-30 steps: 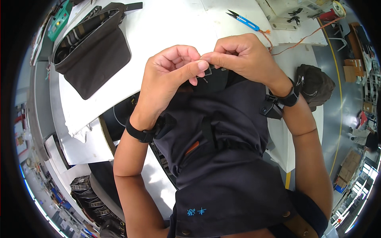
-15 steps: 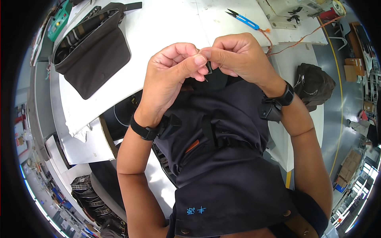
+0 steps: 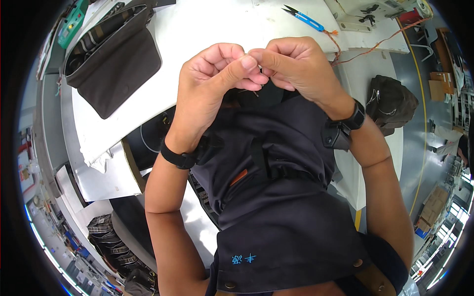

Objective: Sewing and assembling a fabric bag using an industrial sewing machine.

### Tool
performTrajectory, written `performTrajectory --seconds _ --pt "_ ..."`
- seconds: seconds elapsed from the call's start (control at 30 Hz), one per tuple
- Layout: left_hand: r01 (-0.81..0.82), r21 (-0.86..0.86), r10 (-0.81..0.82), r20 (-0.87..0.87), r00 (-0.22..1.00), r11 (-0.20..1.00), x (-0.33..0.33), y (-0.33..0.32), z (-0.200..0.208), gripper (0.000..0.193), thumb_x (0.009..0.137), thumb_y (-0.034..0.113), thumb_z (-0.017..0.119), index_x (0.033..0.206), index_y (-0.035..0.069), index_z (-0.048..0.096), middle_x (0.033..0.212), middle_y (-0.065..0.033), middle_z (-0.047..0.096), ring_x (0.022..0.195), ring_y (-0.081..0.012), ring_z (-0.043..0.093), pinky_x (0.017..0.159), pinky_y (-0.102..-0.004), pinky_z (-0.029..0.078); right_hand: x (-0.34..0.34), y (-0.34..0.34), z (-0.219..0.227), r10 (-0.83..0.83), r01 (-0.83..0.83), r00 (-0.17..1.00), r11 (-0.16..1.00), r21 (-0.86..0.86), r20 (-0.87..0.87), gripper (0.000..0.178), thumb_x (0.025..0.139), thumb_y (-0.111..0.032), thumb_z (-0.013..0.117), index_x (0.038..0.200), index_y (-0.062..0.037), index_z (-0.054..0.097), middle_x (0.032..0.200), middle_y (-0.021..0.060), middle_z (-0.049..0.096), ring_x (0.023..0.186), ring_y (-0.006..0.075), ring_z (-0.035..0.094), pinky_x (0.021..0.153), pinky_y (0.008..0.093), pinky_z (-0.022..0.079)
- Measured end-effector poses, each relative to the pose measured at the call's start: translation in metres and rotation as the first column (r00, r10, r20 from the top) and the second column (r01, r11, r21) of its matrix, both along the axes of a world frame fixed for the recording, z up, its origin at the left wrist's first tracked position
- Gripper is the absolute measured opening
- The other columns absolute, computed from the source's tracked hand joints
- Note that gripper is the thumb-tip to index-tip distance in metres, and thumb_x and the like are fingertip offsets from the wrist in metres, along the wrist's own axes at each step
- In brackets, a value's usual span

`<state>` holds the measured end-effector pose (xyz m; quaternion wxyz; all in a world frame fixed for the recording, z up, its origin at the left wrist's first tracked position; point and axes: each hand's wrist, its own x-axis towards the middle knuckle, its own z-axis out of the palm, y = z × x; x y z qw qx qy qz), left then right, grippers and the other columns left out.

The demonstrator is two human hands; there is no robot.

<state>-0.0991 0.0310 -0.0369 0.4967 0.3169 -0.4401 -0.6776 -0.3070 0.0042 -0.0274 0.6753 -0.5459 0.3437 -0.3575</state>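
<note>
My left hand (image 3: 210, 81) and my right hand (image 3: 301, 66) meet in front of me above the table's near edge. Thumbs and forefingers of both are pinched together, tip against tip. What they pinch is too small and too covered to name. A thin dark end (image 3: 256, 93) sticks out under the left fingers. Beyond the right hand lie blue thread snips (image 3: 306, 20), tied to a braided orange cord (image 3: 380, 46). On the left side of the table is a dark brown fabric bag (image 3: 118, 74) with a striped lining, its mouth gaping.
The white table (image 3: 207, 29) spans the far side. A green device (image 3: 71, 24) stands far left, a sewing machine (image 3: 353, 17) far right. Another dark bag (image 3: 392, 101) lies to the right. Plaid-patterned dark goods (image 3: 111, 241) are stacked low on the left.
Both hands have risen slightly, still pinched together. A small dark flat piece that showed below the fingertips is now mostly hidden.
</note>
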Motion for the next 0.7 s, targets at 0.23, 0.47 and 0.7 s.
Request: performTrajectory --seconds 0.23,0.47,0.7 --pt "-0.093 -0.004 0.092 -0.110 0.990 0.996 -0.007 0.004 -0.005 0.015 0.101 0.009 0.069 0.108 -0.004 0.068 0.096 -0.0154 0.075 0.087 -0.0202 0.077 0.078 -0.0294 0.065 0.014 0.008 -0.006 -0.150 0.138 0.979 0.986 0.091 0.140 0.026 0.103 -0.022 0.069 0.091 0.0009 0.073 0.069 -0.0006 0.061 0.050 0.0006 0.042 0.044 0.0196 0.030" --pt "0.000 0.119 0.017 -0.137 0.990 0.993 0.008 0.000 -0.003 0.027 0.105 0.019 0.064 0.118 -0.005 0.069 0.102 -0.0132 0.076 0.089 -0.0193 0.076 0.077 -0.0300 0.065 0.010 0.003 -0.006 -0.142 0.143 0.989 0.989 -0.039 0.037 0.030 0.100 -0.025 0.074 0.083 0.0001 0.074 0.064 -0.0020 0.059 0.050 0.0008 0.042 0.044 0.0201 0.030" --pt "0.147 0.119 -0.154 0.051 0.987 0.982 0.025 -0.011 0.005 0.024 0.103 0.018 0.067 0.114 -0.003 0.070 0.099 -0.0099 0.074 0.087 -0.0166 0.074 0.076 -0.0284 0.064 -0.005 -0.009 0.007 0.010 -0.078 0.957 0.971 -0.225 -0.290 0.029 0.099 -0.025 0.075 0.080 -0.0028 0.073 0.062 -0.0045 0.059 0.051 0.0006 0.044 0.046 0.0201 0.029"
